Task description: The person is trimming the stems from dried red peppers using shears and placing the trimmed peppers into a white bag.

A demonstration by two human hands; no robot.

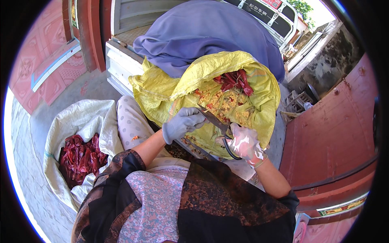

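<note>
My left hand (183,124) wears a grey knit glove, its fingers pinched together. A pale stem and a bit of red show at the fingertips, apparently a dried chili pepper mostly hidden by the glove. In a pink and white camouflage glove, my right hand (246,142) grips a pair of scissors (216,120) by its black handles. The dark blades point left, beside the left fingertips. Both hands are over the front of a yellow woven sack (209,71). Inside it lie dried red chili peppers (234,81) above a layer of yellow seeds (225,103) and scraps.
To the left, a white woven sack (83,107) holds dark red chili pods (82,159). A bluish-purple cloth bundle (209,27) rests on a truck bed (126,65) behind the yellow sack. At right are a red metal door (328,133) and a small wooden stool (296,100).
</note>
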